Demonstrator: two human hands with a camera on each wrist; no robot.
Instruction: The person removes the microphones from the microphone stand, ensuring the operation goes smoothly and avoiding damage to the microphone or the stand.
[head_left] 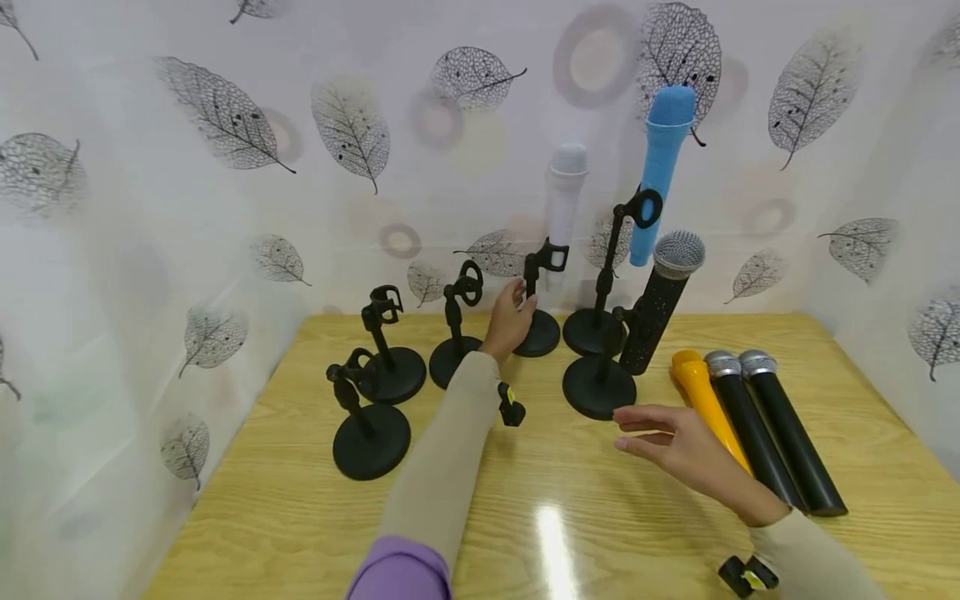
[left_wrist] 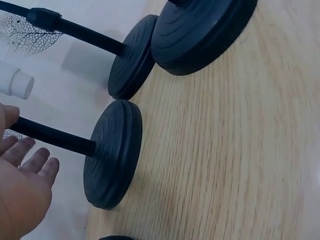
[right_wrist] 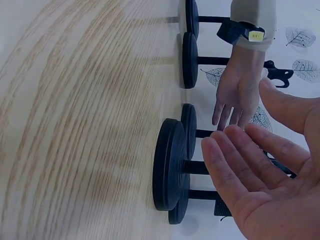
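At the back of the table, my left hand (head_left: 512, 317) is beside the pole of a black desk stand (head_left: 540, 337), its fingers loosely bent. In the left wrist view the thumb overlaps the pole (left_wrist: 55, 137) and the other fingers spread below it. A white microphone (head_left: 567, 196) sits in that stand's clip, tilted. My right hand (head_left: 693, 454) hovers over the table with relaxed fingers and holds nothing. Just beyond its fingertips is a stand (head_left: 598, 387) bearing a black microphone with a silver head (head_left: 660, 292). Behind, a taller stand (head_left: 592, 332) carries a blue microphone (head_left: 660, 167).
Three microphones lie side by side at the right: an orange one (head_left: 708, 400) and two black ones with silver heads, the nearer-edge one (head_left: 795, 433) outermost. Several stands with unfilled clips, one (head_left: 371, 442) in front, stand at the left. A leaf-patterned cloth (head_left: 465, 167) backs the wooden table (head_left: 300, 533).
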